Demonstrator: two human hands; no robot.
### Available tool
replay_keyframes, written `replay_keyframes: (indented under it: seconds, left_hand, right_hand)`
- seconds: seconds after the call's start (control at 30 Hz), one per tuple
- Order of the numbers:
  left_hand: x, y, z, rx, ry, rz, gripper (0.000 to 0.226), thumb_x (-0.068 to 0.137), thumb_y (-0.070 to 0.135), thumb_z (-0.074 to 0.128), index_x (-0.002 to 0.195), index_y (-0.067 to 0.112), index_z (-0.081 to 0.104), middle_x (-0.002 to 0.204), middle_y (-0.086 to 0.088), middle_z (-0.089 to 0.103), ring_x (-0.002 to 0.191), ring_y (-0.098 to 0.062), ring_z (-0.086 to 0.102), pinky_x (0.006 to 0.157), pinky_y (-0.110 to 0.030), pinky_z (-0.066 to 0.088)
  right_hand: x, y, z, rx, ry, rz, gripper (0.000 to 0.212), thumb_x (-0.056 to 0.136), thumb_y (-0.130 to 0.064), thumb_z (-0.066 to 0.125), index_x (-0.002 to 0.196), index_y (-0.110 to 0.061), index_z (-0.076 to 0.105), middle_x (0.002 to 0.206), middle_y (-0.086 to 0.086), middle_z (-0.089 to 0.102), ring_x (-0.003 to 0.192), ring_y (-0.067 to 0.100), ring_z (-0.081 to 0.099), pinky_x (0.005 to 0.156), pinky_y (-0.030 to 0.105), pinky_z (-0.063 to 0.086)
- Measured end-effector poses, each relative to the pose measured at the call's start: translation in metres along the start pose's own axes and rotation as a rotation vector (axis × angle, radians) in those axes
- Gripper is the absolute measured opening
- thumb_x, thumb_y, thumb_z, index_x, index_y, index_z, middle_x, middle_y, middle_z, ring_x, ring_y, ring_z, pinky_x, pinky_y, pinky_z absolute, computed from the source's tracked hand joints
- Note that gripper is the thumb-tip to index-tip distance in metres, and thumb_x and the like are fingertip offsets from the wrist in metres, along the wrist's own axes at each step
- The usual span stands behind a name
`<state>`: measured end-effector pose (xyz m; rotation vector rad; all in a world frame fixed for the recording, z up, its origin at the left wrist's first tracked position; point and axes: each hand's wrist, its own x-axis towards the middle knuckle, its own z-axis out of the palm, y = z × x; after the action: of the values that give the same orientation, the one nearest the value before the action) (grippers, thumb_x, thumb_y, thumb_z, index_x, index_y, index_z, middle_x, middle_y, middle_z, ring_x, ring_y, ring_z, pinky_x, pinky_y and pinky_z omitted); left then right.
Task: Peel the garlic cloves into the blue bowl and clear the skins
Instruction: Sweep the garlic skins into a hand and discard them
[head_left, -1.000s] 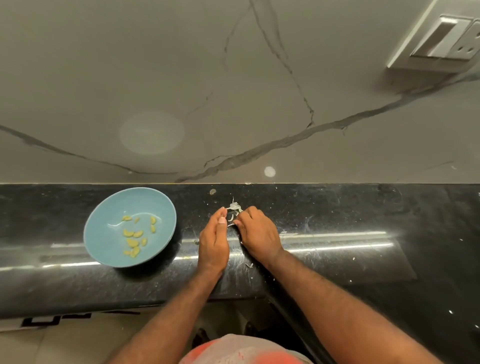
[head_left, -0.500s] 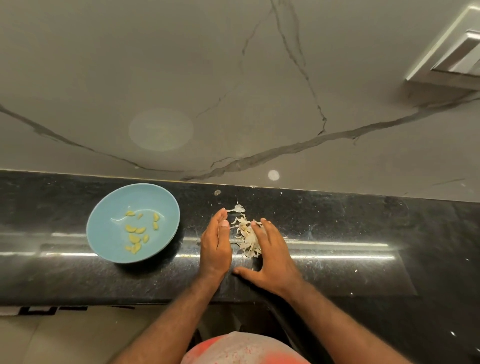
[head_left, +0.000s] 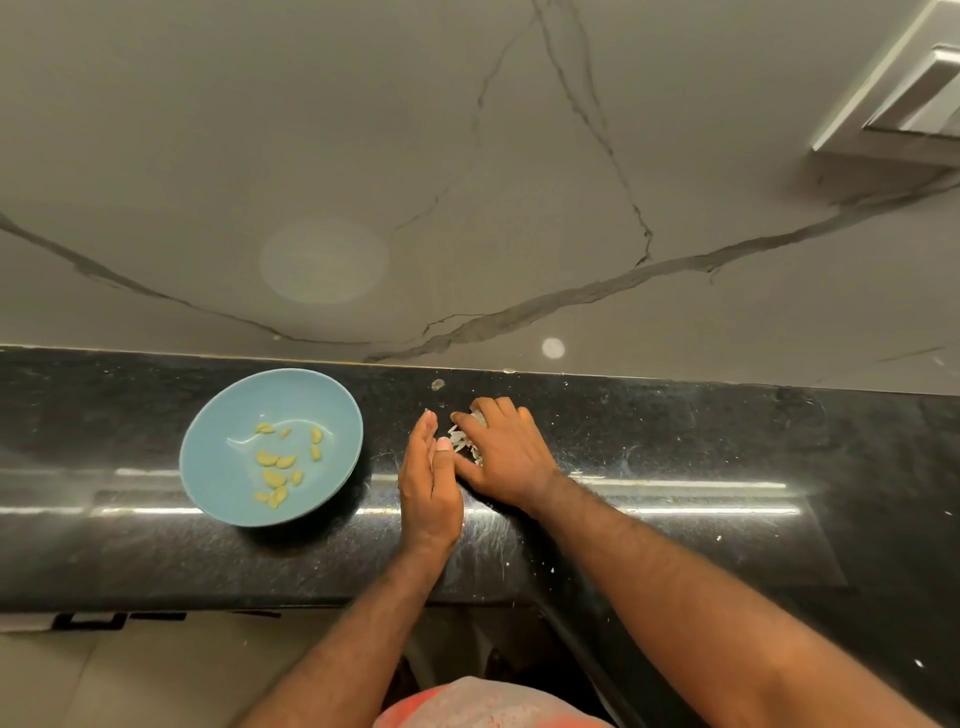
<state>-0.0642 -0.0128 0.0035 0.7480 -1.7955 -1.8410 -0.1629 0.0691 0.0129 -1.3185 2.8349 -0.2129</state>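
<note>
A blue bowl (head_left: 218, 421) stands on the black counter (head_left: 675, 467) at the left, with several peeled yellow garlic cloves (head_left: 278, 462) inside. A small heap of pale garlic skins (head_left: 462, 441) lies between my hands. My left hand (head_left: 428, 483) stands on edge with straight fingers, just left of the heap. My right hand (head_left: 506, 452) lies over the skins with its fingers curved on top of them, hiding most of the heap.
A grey veined wall rises right behind the counter. A white switch plate (head_left: 914, 98) is on the wall at the top right. One stray skin bit (head_left: 438, 384) lies near the wall. Small white flecks dot the counter's front.
My right hand has slid left and forward over the skins, pushing the heap toward my left hand. The left hand has stayed in place.
</note>
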Motion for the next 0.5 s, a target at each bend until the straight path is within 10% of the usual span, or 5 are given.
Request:
replay_keyframes:
  seconds: [0.13, 0.5]
  left_hand:
    - [0.000, 0.000, 0.000, 0.038, -0.011, 0.005, 0.058, 0.095, 0.036, 0.036, 0.147, 0.009, 0.042, 0.147, -0.002, 0.048, 0.135, -0.008, 0.045, 0.105, -0.007, 0.034]
    - [0.011, 0.026, -0.005, -0.300, 0.105, -0.315, 0.029, 0.105, 0.013, 0.035, 0.126, 0.011, 0.055, 0.131, -0.013, 0.060, 0.125, -0.022, 0.057, 0.110, -0.033, 0.041]
  right_hand:
    - [-0.011, 0.000, 0.006, 0.028, 0.093, -0.036, 0.037, 0.098, -0.048, 0.042, 0.092, -0.016, 0.059, 0.088, 0.004, 0.056, 0.079, 0.026, 0.058, 0.055, 0.033, 0.039]
    - [-0.009, 0.001, -0.013, 0.273, -0.064, 0.220, 0.036, 0.102, -0.039, 0.047, 0.079, -0.013, 0.055, 0.083, 0.013, 0.068, 0.075, 0.032, 0.059, 0.065, 0.035, 0.036]
